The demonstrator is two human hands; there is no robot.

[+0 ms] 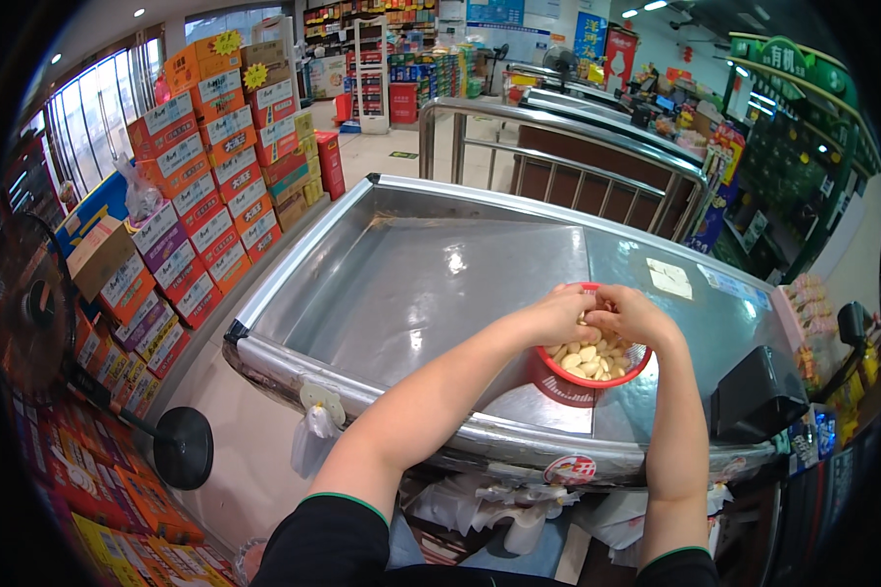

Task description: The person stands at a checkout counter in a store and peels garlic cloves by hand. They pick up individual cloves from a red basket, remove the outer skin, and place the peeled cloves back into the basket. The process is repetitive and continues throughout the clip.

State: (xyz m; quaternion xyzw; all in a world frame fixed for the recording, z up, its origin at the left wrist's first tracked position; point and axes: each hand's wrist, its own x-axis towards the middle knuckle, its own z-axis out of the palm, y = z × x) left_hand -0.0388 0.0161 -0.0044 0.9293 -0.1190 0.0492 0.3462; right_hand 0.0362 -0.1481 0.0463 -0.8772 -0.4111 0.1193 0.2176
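Observation:
A round red plastic basket [593,383] stands on the metal checkout counter [411,293], right of its middle. Pale, flattish oval pieces [580,359], which look like peeled garlic cloves or large beans, fill it. Over the basket's far part, my left hand [562,315] reaches in from the left, its fingers bent down among the pieces. My right hand [626,312] meets it from the right, thumb and fingers close to the left hand's fingertips. Both hands' fingertips are partly hidden, so whether either one grips a piece is unclear.
A black device [756,392] stands at the counter's right end, near packaged snacks. White plastic bags hang at the near edge. A steel railing [580,165] runs beyond the counter. Stacked cartons [191,198] and a black fan [37,301] stand at the left.

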